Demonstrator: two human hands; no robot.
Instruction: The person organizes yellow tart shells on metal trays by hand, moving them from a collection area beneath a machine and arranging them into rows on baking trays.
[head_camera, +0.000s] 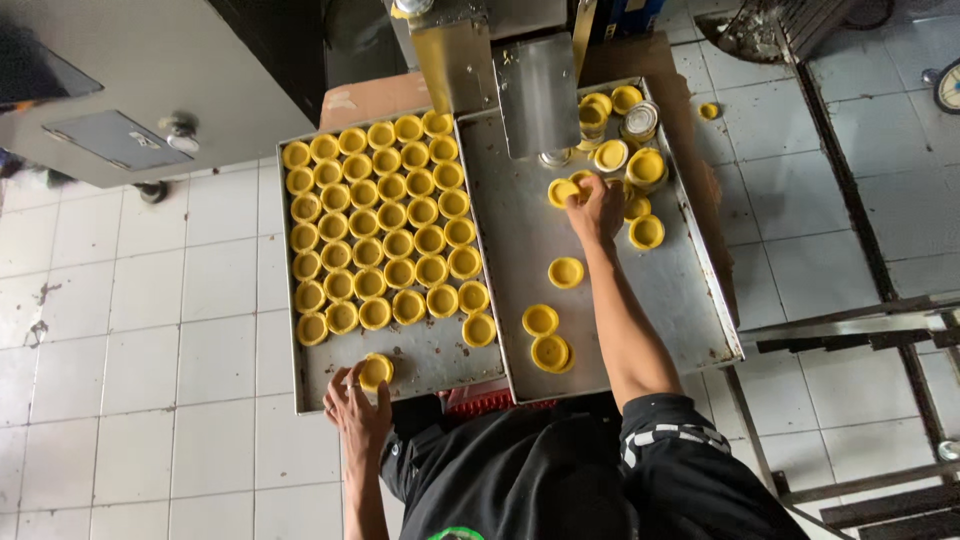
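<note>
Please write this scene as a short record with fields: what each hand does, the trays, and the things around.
left hand: rests on a yellow tart shell at the near edge of the left tray
right hand: grips a tart shell under the metal press
left tray contents: shells set in neat rows
right tray: loose shells, scattered
floor: white tiles

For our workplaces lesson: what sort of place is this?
Probably a small bakery workshop: metal trays hold rows of yellow pastry shells, and a steel press machine stands above a tiled floor.
</note>
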